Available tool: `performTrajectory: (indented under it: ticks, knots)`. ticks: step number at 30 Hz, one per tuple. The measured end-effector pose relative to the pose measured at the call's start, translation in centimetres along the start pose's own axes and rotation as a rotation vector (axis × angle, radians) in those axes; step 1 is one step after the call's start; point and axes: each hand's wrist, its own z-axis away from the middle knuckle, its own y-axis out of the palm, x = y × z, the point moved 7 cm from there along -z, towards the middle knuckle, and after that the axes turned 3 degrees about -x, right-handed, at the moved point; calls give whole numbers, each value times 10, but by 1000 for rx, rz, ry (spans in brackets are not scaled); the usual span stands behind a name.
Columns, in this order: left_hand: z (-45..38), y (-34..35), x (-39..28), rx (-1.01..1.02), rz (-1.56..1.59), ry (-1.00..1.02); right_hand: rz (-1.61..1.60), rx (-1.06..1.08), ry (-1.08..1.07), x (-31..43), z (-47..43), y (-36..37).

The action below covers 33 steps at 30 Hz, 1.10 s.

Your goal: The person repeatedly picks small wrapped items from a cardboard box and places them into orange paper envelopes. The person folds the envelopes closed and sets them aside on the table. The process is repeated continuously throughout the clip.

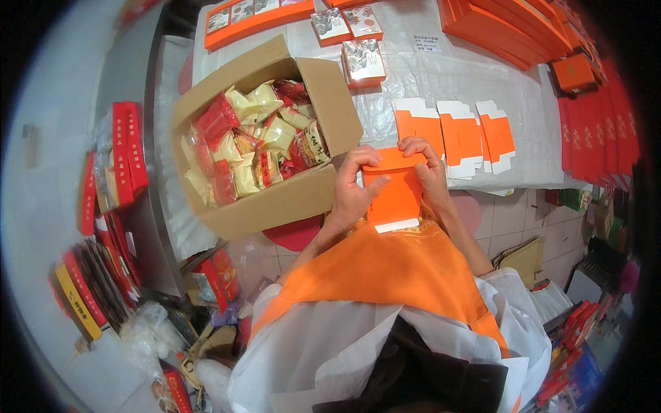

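Both my hands hold an orange paperboard box (395, 193) in front of my orange apron. My left hand (359, 183) grips its left side, thumb on the front face. My right hand (428, 173) grips the right side, with fingers over the folded top end. A white flap sticks out at the box's lower end. Just beyond lie flat, unfolded orange-and-white box blanks (459, 137) in several stacks on the covered table. To the left, an open cardboard carton (268, 209) holds many wrapped pastries (268, 134) in cream and red packets.
Finished small boxes with printed lids (363, 59) stand at the table's back, beside a long orange tray (258, 20) of similar ones. Large orange boxes (511, 31) and red bags (596, 129) sit at the right. A metal-sided counter (160, 232) and stacked packaging (93, 284) lie left.
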Motion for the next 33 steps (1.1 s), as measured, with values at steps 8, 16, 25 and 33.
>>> performTrajectory:
  ticks: [8,16,25,33]
  knots:
    - [-10,1,-10,16,-278,-34,23,-109,35,19,1,7]
    - [-13,-2,-4,-37,-222,-139,110,-90,50,20,-2,10]
    - [-6,-10,-10,25,-327,57,75,-107,205,3,3,10]
    - [-3,-43,-34,260,-790,-283,260,469,217,4,-17,73]
